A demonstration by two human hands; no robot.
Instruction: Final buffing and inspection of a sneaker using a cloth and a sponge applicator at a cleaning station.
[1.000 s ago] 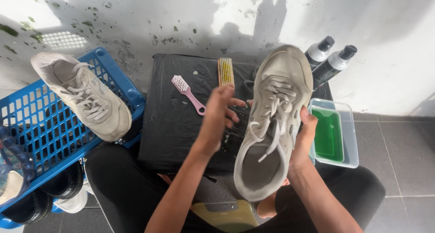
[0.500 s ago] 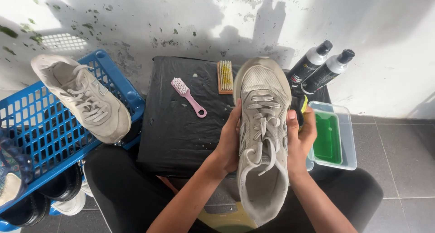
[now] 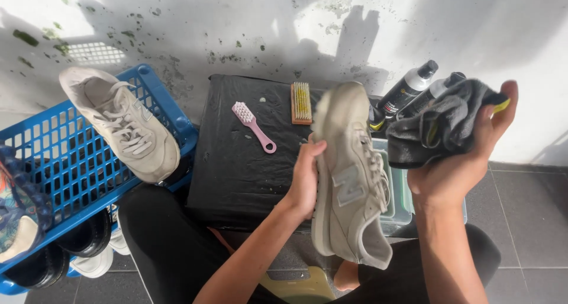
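Beige sneaker [image 3: 349, 180] tilted on its side over the black desk [image 3: 236, 162], left hand [image 3: 305, 183] gripping its sole edge. Right hand [image 3: 458, 162] raised, clutching a grey cloth [image 3: 438, 123]. Pink brush [image 3: 253, 125] and wooden brush [image 3: 301, 103] lie on desk. Second sneaker [image 3: 121, 123] rests on the blue crate [image 3: 65, 168]. Two bottles [image 3: 417, 88] behind.

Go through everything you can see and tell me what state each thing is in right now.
Left hand: gripping the sole of the shoe.
Shoe: turned on its side, laced.
Right hand: raised, holding the grey cloth.
Grey cloth: bunched up.
Second shoe: lying on the blue crate.
Pink brush: lying loose.
Wooden brush: lying loose.
Two bottles: capped.
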